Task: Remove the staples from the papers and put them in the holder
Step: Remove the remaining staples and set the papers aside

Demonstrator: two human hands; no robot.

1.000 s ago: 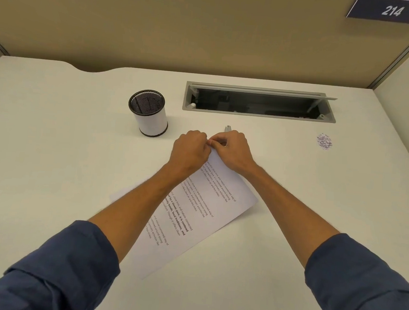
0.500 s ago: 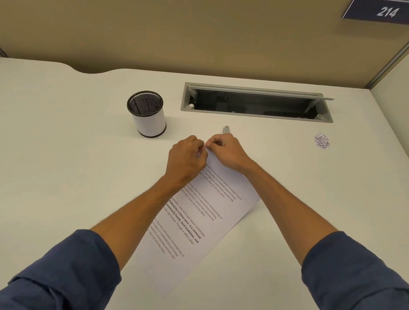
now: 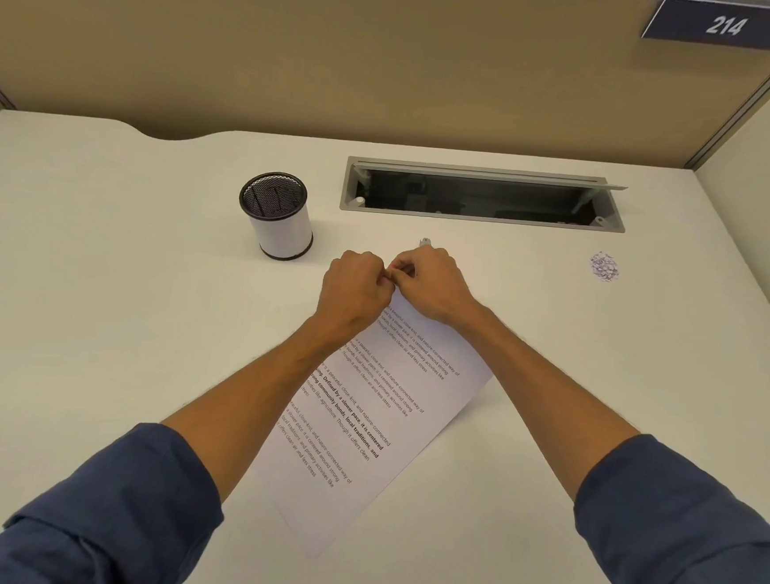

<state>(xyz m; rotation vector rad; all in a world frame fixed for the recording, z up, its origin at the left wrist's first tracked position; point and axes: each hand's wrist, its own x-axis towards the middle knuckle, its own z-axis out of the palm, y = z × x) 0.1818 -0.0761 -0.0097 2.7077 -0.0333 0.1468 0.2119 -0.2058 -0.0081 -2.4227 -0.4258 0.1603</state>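
White printed papers (image 3: 378, 411) lie slanted on the pale desk (image 3: 95, 315), far corner under both hands. Left hand (image 3: 355, 289) and right hand (image 3: 429, 286) meet knuckle to knuckle at that corner, fingers curled tight and pinching there; the staple itself is hidden under the fingertips, and I cannot tell whether it is out. Small grey tip (image 3: 425, 241) pokes out just beyond the right hand, too little showing to identify. Left forearm covers the sheet's left edge. Holder (image 3: 276, 216), a white cup with black mesh top, stands upright left of the hands, apart from them. Tiny pile of loose bits (image 3: 604, 266) far right, too small to make out. Sign reads 214 (image 3: 724, 24), its top cut off.
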